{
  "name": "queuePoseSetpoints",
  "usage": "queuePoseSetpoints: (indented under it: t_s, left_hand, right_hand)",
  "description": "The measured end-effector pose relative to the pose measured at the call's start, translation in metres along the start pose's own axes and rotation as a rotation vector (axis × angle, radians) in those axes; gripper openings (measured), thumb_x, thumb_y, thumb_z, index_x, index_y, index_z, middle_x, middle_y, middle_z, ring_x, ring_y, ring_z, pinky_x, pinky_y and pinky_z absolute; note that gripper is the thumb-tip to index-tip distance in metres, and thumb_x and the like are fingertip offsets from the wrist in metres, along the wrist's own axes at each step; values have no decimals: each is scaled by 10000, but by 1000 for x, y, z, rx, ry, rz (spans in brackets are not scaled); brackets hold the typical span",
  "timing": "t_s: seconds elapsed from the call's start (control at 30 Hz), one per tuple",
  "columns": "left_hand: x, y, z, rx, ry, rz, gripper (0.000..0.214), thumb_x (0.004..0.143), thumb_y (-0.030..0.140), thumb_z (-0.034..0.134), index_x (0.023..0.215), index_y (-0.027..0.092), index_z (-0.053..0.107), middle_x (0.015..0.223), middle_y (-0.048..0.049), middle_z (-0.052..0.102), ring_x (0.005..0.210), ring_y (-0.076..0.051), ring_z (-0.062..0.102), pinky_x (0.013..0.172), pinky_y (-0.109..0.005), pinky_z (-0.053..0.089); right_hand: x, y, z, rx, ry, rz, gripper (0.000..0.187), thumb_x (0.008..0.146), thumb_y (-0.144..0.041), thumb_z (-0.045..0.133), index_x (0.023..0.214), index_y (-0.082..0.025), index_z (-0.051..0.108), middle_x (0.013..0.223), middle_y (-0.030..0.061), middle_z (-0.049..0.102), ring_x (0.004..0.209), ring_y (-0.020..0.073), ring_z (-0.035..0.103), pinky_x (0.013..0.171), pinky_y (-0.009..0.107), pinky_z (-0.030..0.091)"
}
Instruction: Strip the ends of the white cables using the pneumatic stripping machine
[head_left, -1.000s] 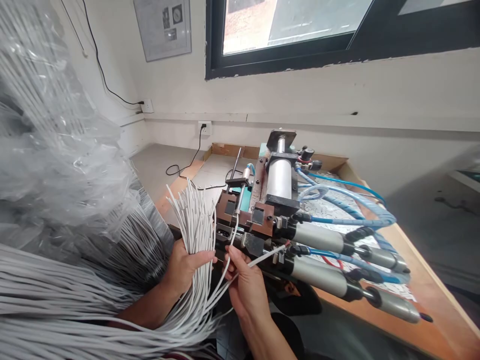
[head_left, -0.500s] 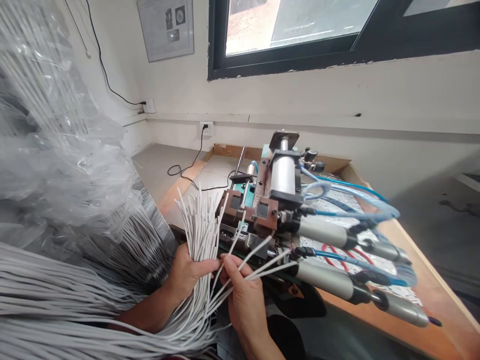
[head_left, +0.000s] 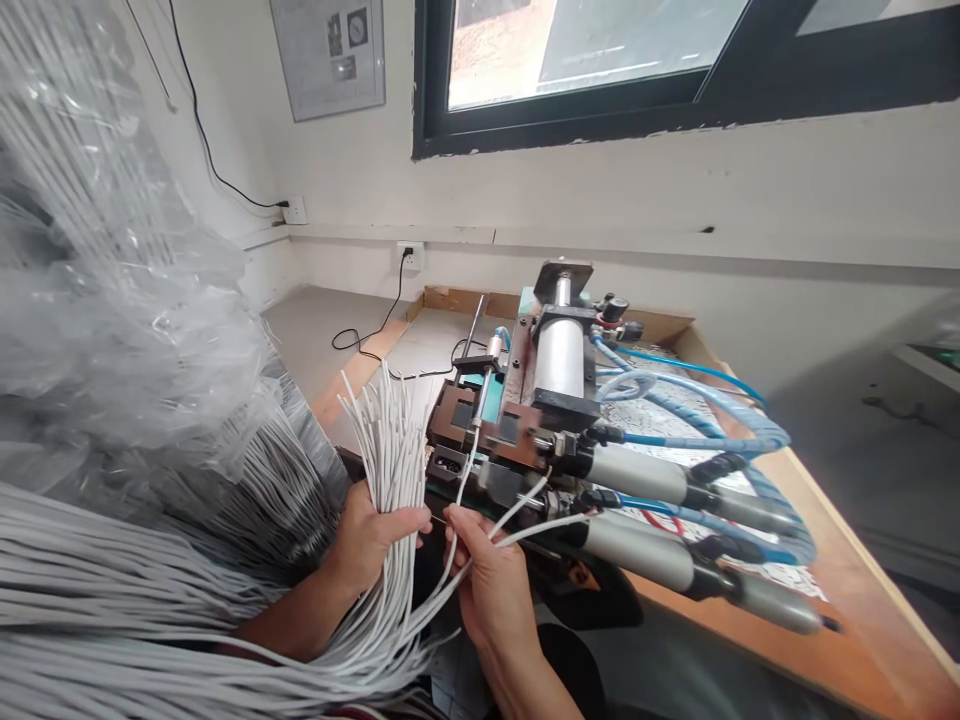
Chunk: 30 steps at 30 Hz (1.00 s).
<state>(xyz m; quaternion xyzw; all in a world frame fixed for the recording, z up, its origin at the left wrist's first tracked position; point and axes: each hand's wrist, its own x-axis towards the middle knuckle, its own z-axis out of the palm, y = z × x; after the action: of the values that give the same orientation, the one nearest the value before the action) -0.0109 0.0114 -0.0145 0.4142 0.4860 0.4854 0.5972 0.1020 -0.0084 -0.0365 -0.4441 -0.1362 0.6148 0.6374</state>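
A thick bundle of white cables (head_left: 394, 470) stands upright with its cut ends spread at the top. My left hand (head_left: 375, 535) is wrapped round this bundle, thumb across its front. Just to the right, my right hand (head_left: 487, 560) pinches a few separate cables (head_left: 521, 505) whose ends fan out toward the machine. Its fingertips are close to the left thumb, with a small gap between. Behind both hands sits a pneumatic machine (head_left: 559, 360) with brown clamp blocks and silver cylinders. The lower cable lengths run left across my left forearm.
Long grey-white cables (head_left: 112, 600) lie in a large mass at the left, under clear plastic wrapping (head_left: 135, 340). Blue air hoses (head_left: 705, 440) loop right of the machine. A wooden bench edge (head_left: 877, 590) runs along the right. A black cord (head_left: 390, 315) reaches a wall socket.
The separated cables by my right hand are fewer and lie differently, and a gap has opened between my thumb and the right fingertips. My left hand still grips the bundle.
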Motion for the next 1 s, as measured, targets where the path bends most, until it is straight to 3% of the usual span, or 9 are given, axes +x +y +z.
queuePoseSetpoints:
  t_s: [0.33, 0.47, 0.63, 0.87, 1.0]
  left_hand:
    - [0, 1, -2, 17, 7, 42, 148, 562, 221, 690, 579, 125, 579, 454, 26, 547, 411, -103, 489, 442, -230, 399]
    - [-1, 5, -5, -84, 23, 35, 182, 555, 225, 697, 676, 117, 614, 512, 13, 585, 442, -113, 528, 414, -218, 409]
    - [-9, 9, -8, -160, -25, 64, 186, 549, 196, 692, 704, 117, 625, 575, -1, 618, 478, -124, 562, 390, -210, 412]
    - [-25, 1, -9, -95, -132, -73, 191, 539, 201, 692, 688, 89, 648, 609, -50, 638, 563, -165, 610, 415, -205, 413]
    - [-33, -1, -9, -55, -216, -52, 213, 569, 232, 675, 723, 86, 655, 657, -72, 652, 605, -173, 612, 426, -202, 406]
  right_hand:
    - [1, 13, -22, -186, -216, -37, 268, 641, -400, 681, 692, -140, 641, 470, -57, 403, 409, 59, 251, 409, 211, 172]
    - [-15, 21, -40, -278, -413, 142, 291, 636, -408, 683, 680, -122, 649, 452, -61, 385, 400, 44, 230, 407, 204, 139]
    - [-36, 23, -49, -174, -542, 346, 328, 559, -420, 734, 614, -108, 646, 442, -53, 407, 374, 21, 207, 391, 194, 109]
    - [-56, 30, -47, -104, -728, 510, 346, 515, -418, 760, 563, -100, 634, 396, -53, 401, 344, 11, 207, 370, 185, 108]
    - [-63, 37, -45, -111, -749, 546, 335, 512, -420, 760, 551, -112, 637, 380, -57, 401, 329, 9, 203, 363, 179, 105]
